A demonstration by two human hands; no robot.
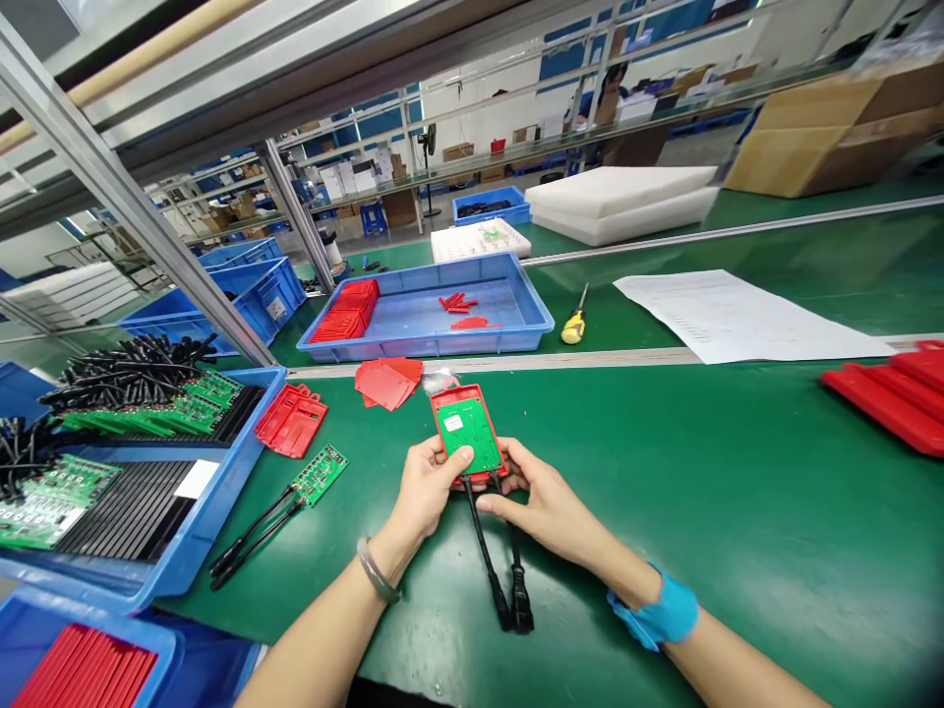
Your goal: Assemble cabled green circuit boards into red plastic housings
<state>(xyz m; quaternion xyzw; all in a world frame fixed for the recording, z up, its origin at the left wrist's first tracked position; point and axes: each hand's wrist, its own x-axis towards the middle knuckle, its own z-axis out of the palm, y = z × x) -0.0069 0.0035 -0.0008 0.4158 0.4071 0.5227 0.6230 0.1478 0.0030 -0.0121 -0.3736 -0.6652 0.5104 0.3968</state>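
Note:
A red plastic case half [467,405] lies on the green mat with a green circuit board [467,433] seated in it. Two black cables [501,580] run from its near end toward me. My left hand [426,487] grips the case's near left corner, thumb on the board. My right hand [532,497] holds the near right corner, fingers closed where the cables enter. A second green board with black cables [319,474] lies to the left. A red case half [291,420] and loose red lids [387,381] lie just beyond.
A blue tray [508,329] with red parts sits behind the work. A yellow-handled screwdriver [573,324] and a paper sheet [744,315] lie to the right. Blue bins of boards and cables [221,472] fill the left. Red parts [892,393] are at the right edge.

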